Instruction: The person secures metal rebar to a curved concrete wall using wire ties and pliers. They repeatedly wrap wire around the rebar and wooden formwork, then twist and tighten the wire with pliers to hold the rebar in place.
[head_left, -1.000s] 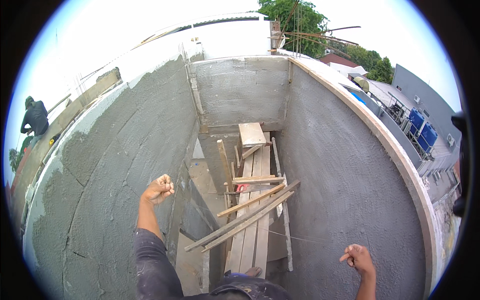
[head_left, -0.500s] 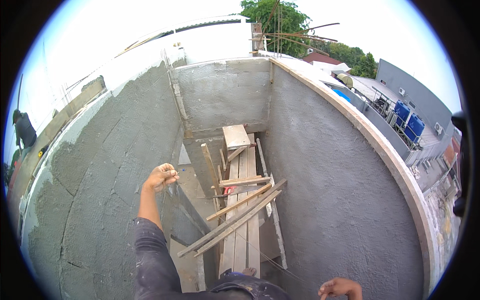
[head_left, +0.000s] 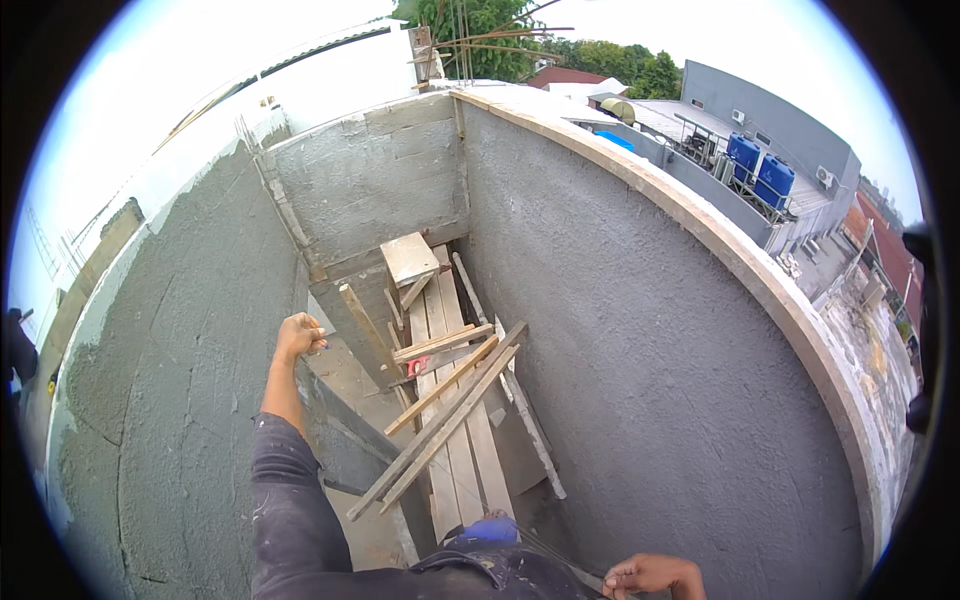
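Observation:
My left hand (head_left: 302, 336) is raised on a stretched arm near the left grey wall (head_left: 190, 350). Its fingers are pinched, with a tiny blue bit at their tips; what they grip is too small to make out. Low at the right, my right hand (head_left: 655, 577) is closed, its fingertips together. Thin string or wire (head_left: 560, 557) runs toward it past my dark, paint-spotted clothes. Between the arms, below, lie planks (head_left: 455, 420) with loose battens (head_left: 440, 432) across them and a saw with a red handle (head_left: 418, 366).
Rough rendered walls enclose a narrow shaft, the right wall (head_left: 650, 350) topped with a long pale board (head_left: 660, 185). A wooden box (head_left: 409, 258) stands at the planks' far end. Poles (head_left: 510, 380) lean beside them. Reinforcing bars (head_left: 500, 35) stick out beyond the far corner. Another person (head_left: 20, 350) is at the left rim.
My view has turned right, so the shaft and planks appear farther left. Both hands stay closed, the right one slightly farther left in view. The other person is now mostly cut off.

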